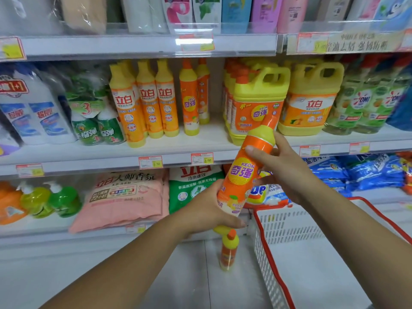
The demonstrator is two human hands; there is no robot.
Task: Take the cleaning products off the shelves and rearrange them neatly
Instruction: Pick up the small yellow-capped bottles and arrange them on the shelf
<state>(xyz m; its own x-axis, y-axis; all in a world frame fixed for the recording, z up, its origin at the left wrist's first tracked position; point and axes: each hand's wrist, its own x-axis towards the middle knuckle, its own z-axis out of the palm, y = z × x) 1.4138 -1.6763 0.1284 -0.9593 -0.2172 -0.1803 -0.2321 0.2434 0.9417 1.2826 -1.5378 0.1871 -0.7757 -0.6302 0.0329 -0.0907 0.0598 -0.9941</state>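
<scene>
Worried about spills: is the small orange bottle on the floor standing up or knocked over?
Upright. The orange bottle stands on the floor, cap on top, left of the basket.

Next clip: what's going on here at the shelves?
A person holds a tilted orange bottle in both hands before the shelves: the left hand grips its lower end, the right hand its upper part. A matching bottle stands on the floor below, beside a white basket. Two more bottles stand on the middle shelf.

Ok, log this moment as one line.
left hand: grips base of tilted orange-and-yellow plastic Keon bottle | right hand: grips its upper body | second matching bottle: upright on floor
</scene>
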